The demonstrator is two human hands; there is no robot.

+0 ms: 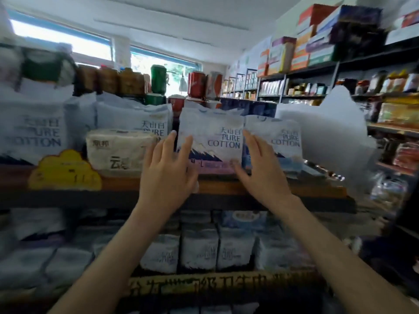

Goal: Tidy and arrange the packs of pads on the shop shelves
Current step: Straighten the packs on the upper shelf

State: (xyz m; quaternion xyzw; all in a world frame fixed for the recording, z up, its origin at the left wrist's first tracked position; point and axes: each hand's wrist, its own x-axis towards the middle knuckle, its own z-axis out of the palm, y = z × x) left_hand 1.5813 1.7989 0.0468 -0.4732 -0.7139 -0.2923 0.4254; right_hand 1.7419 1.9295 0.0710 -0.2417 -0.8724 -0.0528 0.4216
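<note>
Both my left hand (169,168) and right hand (260,168), fingers spread, bracket the middle pack (210,141), gripping nothing; squaring it against its neighbour (278,141) comes next.

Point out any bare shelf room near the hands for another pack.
Only a narrow dark slot between the beige tissue pack and the Pure Cotton pack, beside the left hand. Right of it, the right hand and neighbouring pack crowd together.

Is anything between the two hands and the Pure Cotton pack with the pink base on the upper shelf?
Nothing visible. The left hand and right hand flank the pack, fingers open at its edges.
</note>
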